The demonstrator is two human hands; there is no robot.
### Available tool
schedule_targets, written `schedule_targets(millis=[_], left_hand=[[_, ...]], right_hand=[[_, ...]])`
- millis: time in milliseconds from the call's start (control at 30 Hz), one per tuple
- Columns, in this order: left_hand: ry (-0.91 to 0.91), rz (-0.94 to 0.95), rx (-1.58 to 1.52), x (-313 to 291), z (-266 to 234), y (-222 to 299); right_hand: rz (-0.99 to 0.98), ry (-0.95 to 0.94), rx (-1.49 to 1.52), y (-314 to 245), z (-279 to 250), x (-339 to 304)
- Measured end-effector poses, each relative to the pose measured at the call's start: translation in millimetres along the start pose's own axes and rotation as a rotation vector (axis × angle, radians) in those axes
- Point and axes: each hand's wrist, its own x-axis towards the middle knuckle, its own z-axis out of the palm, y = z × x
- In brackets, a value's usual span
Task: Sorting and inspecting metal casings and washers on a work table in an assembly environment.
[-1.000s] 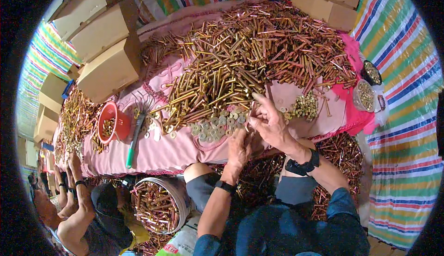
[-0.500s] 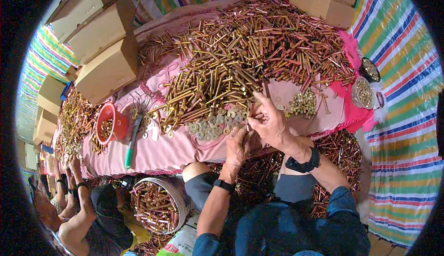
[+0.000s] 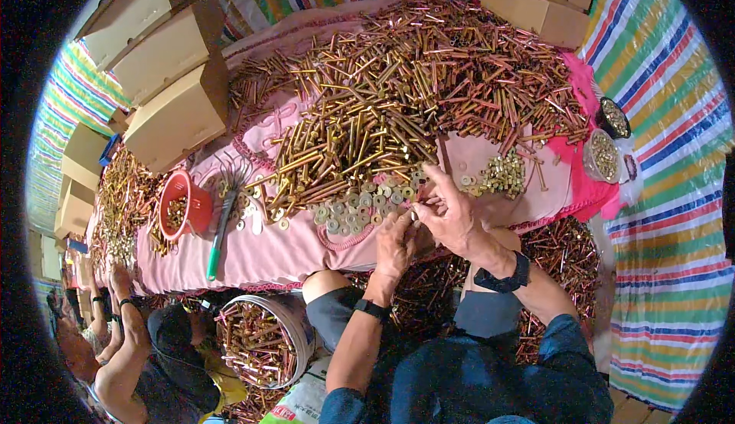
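Note:
My left hand [image 3: 396, 245] is closed in a pinch at the near edge of the pink-covered table, its fingertips meeting those of my right hand. Between them is a bolt [image 3: 420, 192], mostly covered by fingers, with a small shiny end showing. My right hand [image 3: 452, 217] is also closed round it at thumb and fingers, index finger stretched forward. Any nut or washer on the bolt is too small to make out. Just beyond lie loose round washers [image 3: 356, 211] and a large heap of brassy bolts [image 3: 360, 129]. Small nuts [image 3: 501, 175] lie to the right.
A red basket [image 3: 186, 206] and a green-handled rake [image 3: 218, 236] are on the left. Bowls of small parts [image 3: 603, 156] stand far right. Cardboard boxes [image 3: 176, 117] flank the table. A bucket of bolts [image 3: 260, 343] stands below, near a co-worker [image 3: 126, 355].
My right hand has shifted slightly down and its index finger has turned a little. The left hand has moved slightly right. Both still meet at the bolt.

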Motion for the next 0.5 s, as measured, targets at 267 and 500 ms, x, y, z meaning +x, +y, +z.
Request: schedule_targets(millis=[267, 500], left_hand=[[-0.021, -0.079, -0.156, 2, -5, 10], [-0.043, -0.218, -0.353, 5, -3, 12]], right_hand=[[0.125, -0.146, -0.2, 42, 19, -24], [-0.041, -0.161, -0.108, 60, 24, -29]])
